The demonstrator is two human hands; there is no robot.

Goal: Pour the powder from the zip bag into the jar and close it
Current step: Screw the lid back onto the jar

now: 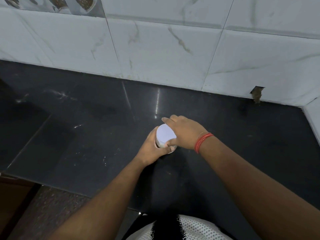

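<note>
A small jar (160,144) stands on the black counter (86,135) near the middle, with a white lid (165,134) on top of it. My left hand (152,148) wraps around the jar's body from the left. My right hand (183,131) grips the lid from the right side, thumb at the front and fingers over the far edge. The jar's lower part is hidden by my fingers. No zip bag is in view.
White marble-pattern wall tiles (155,49) rise along the back of the counter. A chipped hole (257,94) shows in the tile at the right. The counter's front edge (52,186) runs at the lower left, with floor below.
</note>
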